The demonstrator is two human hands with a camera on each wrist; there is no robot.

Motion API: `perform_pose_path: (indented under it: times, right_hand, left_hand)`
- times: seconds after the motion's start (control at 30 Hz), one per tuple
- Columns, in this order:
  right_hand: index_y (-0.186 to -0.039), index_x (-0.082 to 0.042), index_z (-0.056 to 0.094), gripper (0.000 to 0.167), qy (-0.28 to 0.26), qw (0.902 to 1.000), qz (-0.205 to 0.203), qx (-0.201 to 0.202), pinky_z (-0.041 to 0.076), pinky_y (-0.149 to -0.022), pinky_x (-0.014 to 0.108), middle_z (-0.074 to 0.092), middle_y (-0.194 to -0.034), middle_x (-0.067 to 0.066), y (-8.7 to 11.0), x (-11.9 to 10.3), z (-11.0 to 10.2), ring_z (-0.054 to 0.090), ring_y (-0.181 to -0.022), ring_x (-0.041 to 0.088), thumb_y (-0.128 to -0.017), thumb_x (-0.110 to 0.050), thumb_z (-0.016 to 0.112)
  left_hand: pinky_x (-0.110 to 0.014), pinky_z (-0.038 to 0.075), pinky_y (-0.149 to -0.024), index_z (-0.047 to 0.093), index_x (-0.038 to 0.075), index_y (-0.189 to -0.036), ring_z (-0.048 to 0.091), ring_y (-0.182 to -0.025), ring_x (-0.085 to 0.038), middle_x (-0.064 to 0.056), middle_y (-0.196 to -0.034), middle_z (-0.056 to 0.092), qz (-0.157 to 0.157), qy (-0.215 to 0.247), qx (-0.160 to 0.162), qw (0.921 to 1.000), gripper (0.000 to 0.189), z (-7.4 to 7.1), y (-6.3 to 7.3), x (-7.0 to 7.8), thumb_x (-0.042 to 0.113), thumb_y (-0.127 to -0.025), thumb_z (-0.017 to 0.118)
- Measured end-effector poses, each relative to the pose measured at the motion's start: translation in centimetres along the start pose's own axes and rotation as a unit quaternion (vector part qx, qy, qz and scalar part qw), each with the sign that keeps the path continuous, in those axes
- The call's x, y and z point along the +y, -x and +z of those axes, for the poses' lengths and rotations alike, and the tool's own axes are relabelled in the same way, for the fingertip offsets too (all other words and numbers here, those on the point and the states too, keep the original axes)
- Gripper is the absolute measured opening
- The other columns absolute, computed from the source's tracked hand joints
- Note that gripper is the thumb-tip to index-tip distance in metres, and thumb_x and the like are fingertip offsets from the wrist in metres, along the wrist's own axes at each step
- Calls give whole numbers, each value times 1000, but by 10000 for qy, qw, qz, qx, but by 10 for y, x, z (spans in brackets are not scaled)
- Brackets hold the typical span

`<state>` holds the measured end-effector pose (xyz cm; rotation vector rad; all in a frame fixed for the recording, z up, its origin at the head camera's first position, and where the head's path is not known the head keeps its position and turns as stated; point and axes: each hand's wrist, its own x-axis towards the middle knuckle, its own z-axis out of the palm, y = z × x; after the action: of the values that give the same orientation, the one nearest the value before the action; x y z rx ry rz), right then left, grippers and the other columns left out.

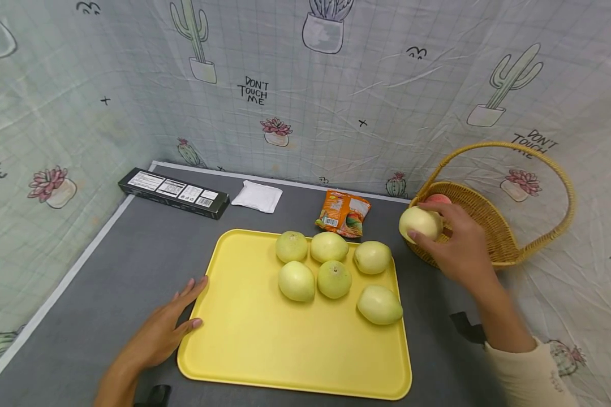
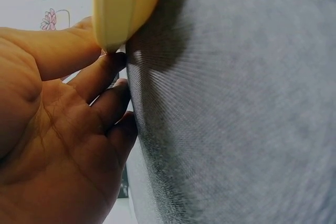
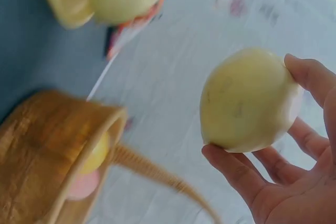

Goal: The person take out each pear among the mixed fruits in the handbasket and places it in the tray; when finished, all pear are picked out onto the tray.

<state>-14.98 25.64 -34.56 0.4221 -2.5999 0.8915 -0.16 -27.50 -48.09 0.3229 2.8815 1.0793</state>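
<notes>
My right hand [image 1: 460, 243] holds a pale yellow-green fruit [image 1: 420, 224] over the left rim of a wicker basket [image 1: 504, 226]. In the right wrist view, the thumb and fingertips grip the fruit [image 3: 249, 100] from its sides, above the basket [image 3: 37, 150]. A pink-red fruit [image 1: 439, 199] shows inside the basket, partly hidden by the hand; a yellow one [image 3: 97, 153] shows beside it in the right wrist view. My left hand [image 1: 165, 328] rests at the left rim of a yellow tray [image 1: 244, 339], its extended fingers and thumb touching the edge.
Several similar pale fruits [image 1: 334, 279] lie on the tray's back right part. Behind the tray are an orange snack packet [image 1: 342, 213], a white packet [image 1: 257, 196] and a long black box [image 1: 174, 193]. A printed cloth [image 1: 305, 113] hangs around the grey table [image 1: 107, 271]. The basket's tall handle [image 1: 570, 192] arches up.
</notes>
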Motion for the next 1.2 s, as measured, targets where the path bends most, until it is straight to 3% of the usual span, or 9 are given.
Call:
perform_pose_path:
  times: [0.13,0.23,0.43,0.53,0.87,1.1,1.2]
  right_hand:
    - [-135,-14,72,54,-139,9986,-513,37,42,-81,-3,71,-131,10,3,-23,13,63,-109,20,-84,-12,92]
    - [-135,-14,72,56,-177,9960,-877,-11,44,-76,3,71,-133,9,5,-37,23,63,-107,19,-83,-12,93]
    - [-134,-17,72,54,-425,9916,-1152,-409,62,-84,33,67,-140,7,13,-70,43,64,-127,26,-85,-20,92]
    - [-134,-19,71,52,-560,9884,-1270,-611,62,-91,45,66,-141,7,16,-85,54,61,-131,27,-86,-22,92]
    - [-135,-19,70,52,-759,9762,-1589,-1264,57,-105,50,64,-146,7,14,-126,95,57,-137,28,-88,-31,90]
    - [-135,-22,69,52,-616,9666,-1748,-1772,60,-96,42,65,-141,6,12,-153,130,58,-131,25,-88,-30,90]
    - [-135,-23,69,50,-429,9608,-1868,-2005,59,-97,40,65,-140,4,11,-164,147,58,-127,24,-90,-31,89]
  left_hand:
    - [8,1,-115,34,19,-169,8,-146,25,-19,-170,39,168,-46,105,9998,86,1,0,-1,17,-95,78]
    - [8,1,-114,35,17,-168,7,-145,26,-20,-169,40,214,-41,144,9997,86,2,0,-1,16,-94,78]
    - [6,1,-117,34,20,-169,8,-146,24,-18,-171,38,80,-10,56,10000,85,1,-1,0,18,-96,77]
    - [6,1,-117,33,20,-169,9,-146,22,-18,-171,38,67,-9,29,10000,84,1,-1,0,19,-96,76]
    - [8,1,-115,33,19,-169,7,-145,26,-20,-170,38,171,45,71,9998,85,2,-1,-1,18,-96,76]
    - [8,0,-115,33,18,-169,7,-145,26,-19,-170,39,165,22,69,9998,85,2,-1,-1,17,-96,76]
    - [7,0,-116,33,19,-169,7,-145,25,-18,-171,38,98,40,29,9999,85,1,-1,-1,19,-96,76]
